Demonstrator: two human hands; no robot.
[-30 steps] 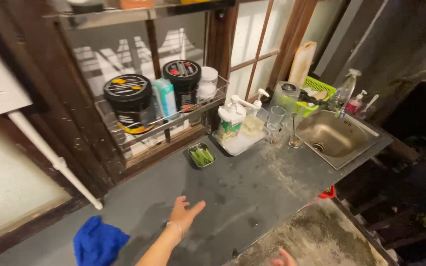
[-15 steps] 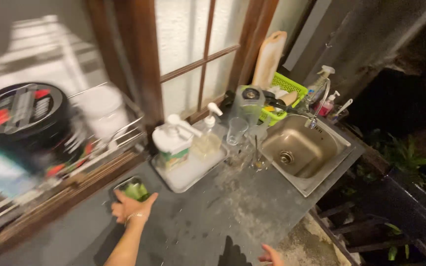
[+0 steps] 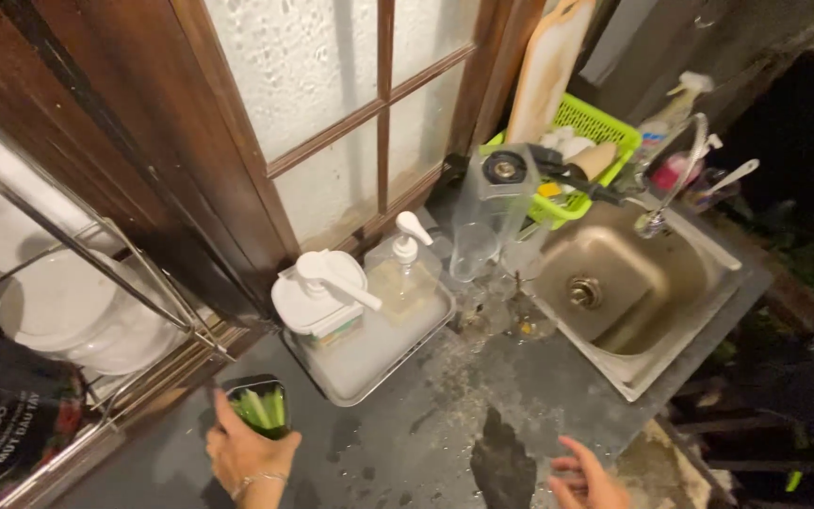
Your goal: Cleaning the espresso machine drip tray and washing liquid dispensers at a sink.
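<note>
Presently listed, by position on the dark wet surface [image 3: 426, 424]:

1. Left hand [image 3: 247, 457]: fingers wrapped round the near side of a small dark dish [image 3: 258, 407], gripping it. The dish stands on the surface at the lower left, just in front of the wire rack [image 3: 134, 302]. Contents: green pieces, cut lengthwise; their kind cannot be told.

2. Right hand [image 3: 588, 476]: fingers spread, holding nothing, hovering at the bottom edge near a dark patch on the surface.

3. Progress, as judged: the dish is grasped but not yet lifted clear; it is well apart from the sink [image 3: 614, 283], so any carrying or emptying remains to be done.

4. Metal tray [image 3: 369, 353], beside the dish to its right: holds a white pump tub [image 3: 317, 297] and a clear pump bottle [image 3: 407, 269] with pale liquid.

5. Clear blender jug [image 3: 487, 212], upright between tray and sink; appears empty.

6. Sink: steel, basin empty, drain showing, tap above.

7. Green basket [image 3: 600, 127] behind the sink: holds pale utensils, not clearly told; a wooden board leans beside it.

8. Wire rack: white bowl [image 3: 68, 316] stored inside.
</note>
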